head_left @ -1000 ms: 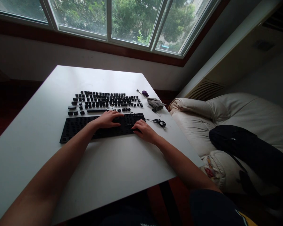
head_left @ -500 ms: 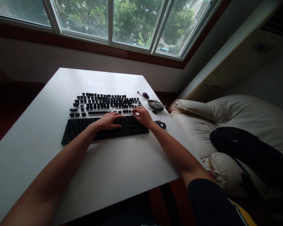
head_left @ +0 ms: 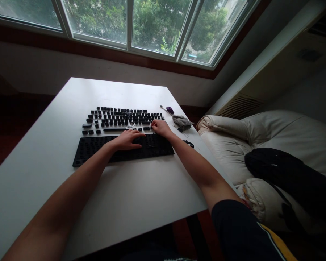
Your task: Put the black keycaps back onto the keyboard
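Note:
A black keyboard base [head_left: 97, 150] without its keycaps lies on the white table [head_left: 141, 195]. Behind it, several loose black keycaps [head_left: 119, 116] are laid out in rows. My left hand [head_left: 126, 139] rests flat on the middle of the keyboard base, fingers stretched out. My right hand [head_left: 159, 127] reaches past the base's far right edge to the right end of the keycap rows, fingers curled in a pinch at a keycap; what they hold is too small to make out.
A grey cloth [head_left: 181, 121], a small purple brush [head_left: 168, 109] and a coiled black cable [head_left: 189, 144] lie near the table's right edge. A white cushioned seat [head_left: 274, 145] with dark clothing stands to the right. Windows run along the far wall.
My right hand has moved from the keyboard base's right end forward to the right end of the keycap rows. My left hand has stayed on the base.

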`<state>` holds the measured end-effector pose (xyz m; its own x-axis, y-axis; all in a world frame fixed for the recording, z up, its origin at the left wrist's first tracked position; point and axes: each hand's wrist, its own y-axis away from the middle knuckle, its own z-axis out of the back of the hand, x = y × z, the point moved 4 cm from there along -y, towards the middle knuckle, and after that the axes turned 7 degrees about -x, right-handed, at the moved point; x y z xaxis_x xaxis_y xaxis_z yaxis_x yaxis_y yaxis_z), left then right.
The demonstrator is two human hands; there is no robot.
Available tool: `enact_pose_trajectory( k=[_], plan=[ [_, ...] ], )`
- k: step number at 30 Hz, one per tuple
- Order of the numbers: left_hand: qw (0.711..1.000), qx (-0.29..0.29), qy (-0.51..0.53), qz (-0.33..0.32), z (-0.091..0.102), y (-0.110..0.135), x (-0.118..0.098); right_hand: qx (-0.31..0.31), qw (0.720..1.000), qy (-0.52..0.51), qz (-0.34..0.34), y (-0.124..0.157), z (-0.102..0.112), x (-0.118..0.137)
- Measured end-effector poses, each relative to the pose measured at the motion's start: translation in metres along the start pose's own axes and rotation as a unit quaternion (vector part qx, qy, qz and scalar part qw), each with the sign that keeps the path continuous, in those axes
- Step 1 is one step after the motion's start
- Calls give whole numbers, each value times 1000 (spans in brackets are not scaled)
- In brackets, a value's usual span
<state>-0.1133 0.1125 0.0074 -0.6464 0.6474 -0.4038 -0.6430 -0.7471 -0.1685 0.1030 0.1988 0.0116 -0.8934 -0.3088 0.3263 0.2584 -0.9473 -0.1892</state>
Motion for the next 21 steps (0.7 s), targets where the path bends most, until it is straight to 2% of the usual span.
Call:
enact_pose_trajectory(
  k=[12,18,21],
  plan=[
    [1000,3,4,5,1,1,-1,-24,999,3,31,5,9,-5],
    [1000,1,5,5,0,0,0,-17,999,28,-39,7,4,-6],
    [1000,0,5,4,1,0,-1,-37,999,14,-36,9,5,-2]
  ],
)
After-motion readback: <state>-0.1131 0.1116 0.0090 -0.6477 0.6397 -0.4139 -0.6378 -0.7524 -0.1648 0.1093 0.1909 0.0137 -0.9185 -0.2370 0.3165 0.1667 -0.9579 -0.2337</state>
